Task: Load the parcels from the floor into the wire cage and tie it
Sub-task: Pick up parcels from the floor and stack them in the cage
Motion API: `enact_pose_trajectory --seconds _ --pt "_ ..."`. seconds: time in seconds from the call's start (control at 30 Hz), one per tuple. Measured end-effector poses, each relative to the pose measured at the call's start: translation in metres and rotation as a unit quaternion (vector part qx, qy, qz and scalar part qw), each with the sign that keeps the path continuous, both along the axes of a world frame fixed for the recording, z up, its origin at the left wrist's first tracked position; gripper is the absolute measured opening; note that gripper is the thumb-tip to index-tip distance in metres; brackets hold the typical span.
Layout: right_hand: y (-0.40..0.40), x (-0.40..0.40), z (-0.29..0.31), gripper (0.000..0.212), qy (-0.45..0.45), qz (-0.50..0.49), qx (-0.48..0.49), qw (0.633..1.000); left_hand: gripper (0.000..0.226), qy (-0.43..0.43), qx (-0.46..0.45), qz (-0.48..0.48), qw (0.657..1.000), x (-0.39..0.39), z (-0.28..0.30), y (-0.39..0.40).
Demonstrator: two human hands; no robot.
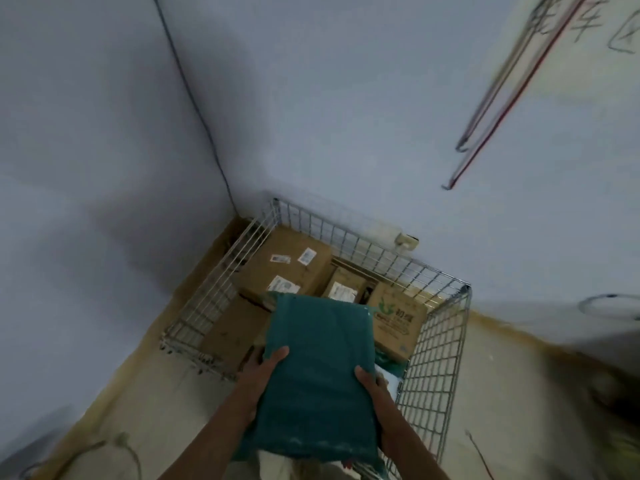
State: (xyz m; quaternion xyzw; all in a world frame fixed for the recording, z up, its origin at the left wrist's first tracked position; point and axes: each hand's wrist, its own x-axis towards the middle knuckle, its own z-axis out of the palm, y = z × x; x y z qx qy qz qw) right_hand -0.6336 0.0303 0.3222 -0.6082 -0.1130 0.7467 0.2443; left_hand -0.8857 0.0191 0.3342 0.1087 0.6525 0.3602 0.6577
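Note:
I hold a flat teal parcel (318,372) over the near side of the wire cage (434,355), which stands in the room's corner. My left hand (258,379) grips the parcel's left edge, thumb on top. My right hand (372,389) grips its right edge. Inside the cage lie several cardboard boxes: a large one with white labels (287,268) at the back left, a small one (346,284) in the middle, and one with green print (398,317) at the right. A plain brown box (232,327) lies at the front left.
White walls close off the corner behind and left of the cage. Red and grey cords with hooks (491,109) hang on the right wall. A cable (128,448) lies on the floor at lower left. A thin red wire (479,455) lies on the floor at the right.

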Motion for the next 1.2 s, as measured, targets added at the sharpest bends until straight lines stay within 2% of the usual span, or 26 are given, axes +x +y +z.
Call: enact_pose_trajectory --seconds 0.07,0.1,0.2,0.33,0.43,0.5,0.67,0.8,1.0,1.13,1.2 --pt "-0.006 0.002 -0.003 0.057 0.002 -0.043 0.007 0.999 0.081 -0.023 -0.014 -0.063 0.998 -0.002 -0.012 0.028" --pt "-0.009 0.000 -0.003 0.057 -0.014 -0.056 0.007 0.998 0.077 -0.037 -0.014 -0.096 0.995 -0.003 -0.020 0.041" --pt "-0.023 -0.009 -0.011 0.067 -0.094 -0.116 -0.038 0.988 0.059 -0.058 -0.036 -0.179 0.982 -0.006 -0.045 0.069" --pt "-0.029 -0.022 -0.032 0.066 -0.119 -0.165 -0.067 0.977 0.066 -0.087 -0.078 -0.249 0.961 -0.007 -0.081 0.093" --pt "-0.026 -0.021 -0.052 0.067 -0.127 -0.186 -0.068 0.972 0.043 -0.098 -0.103 -0.278 0.950 -0.001 -0.098 0.103" --pt "-0.024 -0.013 -0.066 0.072 -0.141 -0.199 -0.074 0.967 0.037 -0.087 -0.107 -0.295 0.945 0.007 -0.105 0.112" --pt "0.004 0.018 -0.102 0.083 -0.153 -0.198 -0.057 0.967 0.043 -0.048 -0.089 -0.334 0.937 0.037 -0.138 0.137" --pt "0.032 0.044 -0.120 0.053 -0.162 -0.211 -0.042 0.963 0.056 -0.031 -0.084 -0.342 0.936 0.068 -0.166 0.151" --pt "0.043 0.078 -0.163 0.053 -0.171 -0.209 -0.047 0.962 0.045 0.008 -0.086 -0.328 0.941 0.113 -0.207 0.160" --pt "0.040 0.094 -0.210 0.047 -0.193 -0.188 -0.067 0.961 0.071 0.047 -0.102 -0.365 0.924 0.130 -0.248 0.151" --pt "0.034 0.098 -0.237 0.047 -0.195 -0.166 -0.074 0.964 0.069 0.076 -0.106 -0.389 0.912 0.140 -0.262 0.145"
